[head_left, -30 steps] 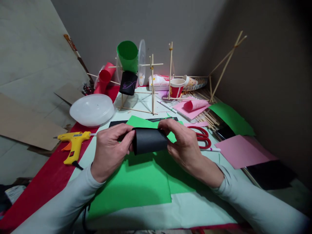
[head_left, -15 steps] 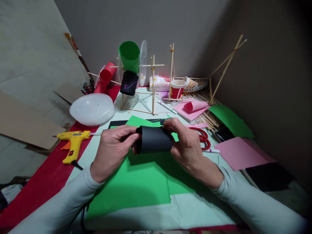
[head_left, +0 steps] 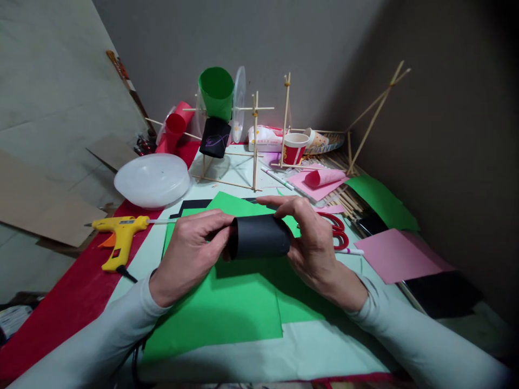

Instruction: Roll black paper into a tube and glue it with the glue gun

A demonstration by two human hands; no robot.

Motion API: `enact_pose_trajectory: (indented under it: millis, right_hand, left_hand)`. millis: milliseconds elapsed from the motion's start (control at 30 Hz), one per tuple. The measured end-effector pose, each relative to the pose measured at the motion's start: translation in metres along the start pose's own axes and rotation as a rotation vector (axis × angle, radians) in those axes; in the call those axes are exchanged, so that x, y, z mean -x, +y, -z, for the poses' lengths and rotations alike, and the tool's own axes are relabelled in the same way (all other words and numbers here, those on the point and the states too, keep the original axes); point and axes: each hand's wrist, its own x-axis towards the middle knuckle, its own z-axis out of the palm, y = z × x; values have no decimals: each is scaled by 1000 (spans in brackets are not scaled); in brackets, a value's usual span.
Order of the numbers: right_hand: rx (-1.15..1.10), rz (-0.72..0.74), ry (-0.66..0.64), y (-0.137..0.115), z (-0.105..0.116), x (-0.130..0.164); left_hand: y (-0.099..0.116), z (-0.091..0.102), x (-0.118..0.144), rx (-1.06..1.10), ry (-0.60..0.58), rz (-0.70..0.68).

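A black paper tube (head_left: 261, 236) lies sideways between my two hands, a little above green paper sheets (head_left: 239, 308). My left hand (head_left: 198, 246) pinches the tube's open left end, some fingers inside it and the thumb at the rim. At the other end, my right hand (head_left: 310, 237) grips the edge with the thumb below and a fingertip on top; its index finger is stretched out over the tube. Red-handled scissors (head_left: 340, 237) lie just beyond my right hand, partly hidden by it.
A yellow hot glue gun (head_left: 121, 235) and a white plastic lid (head_left: 152, 181) lie at the left. Behind stands a stick frame (head_left: 255, 146) bearing a green paper cup (head_left: 217, 94). Pink paper (head_left: 401, 254), a red paper cup (head_left: 295, 148) and wooden sticks (head_left: 344, 197) are on the right.
My right index finger has lifted off the tube and stretched out to the left. The tube has shifted slightly down and right, still held at both ends.
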Motion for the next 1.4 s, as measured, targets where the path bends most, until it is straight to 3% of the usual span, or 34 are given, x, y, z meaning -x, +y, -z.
enact_pose_trajectory:
  millis: [300, 567, 767, 967, 1067, 1200, 1400]
  right_hand:
    - [-10, 38, -9, -5, 0, -1]
    - [-52, -106, -21, -8, 3, -1]
    - [-89, -115, -4, -6, 2, 0]
    - [-250, -232, -28, -6, 0, -3]
    - [-304, -326, -79, -7, -1, -7]
    - [-275, -381, -205, -13, 2, -13]
    - [-379, -332, -96, -20, 7, -12]
  left_hand:
    - [-5, -3, 1, 57, 89, 60]
    - [-10, -5, 6, 0, 127, 146]
    - [-7, -9, 4, 31, 203, 48]
    - [-2, -6, 5, 74, 231, 32]
    - [-1, -3, 5, 165, 261, 91]
    - [-2, -2, 3, 437, 307, 286]
    - [-2, -10, -4, 869, 334, 445]
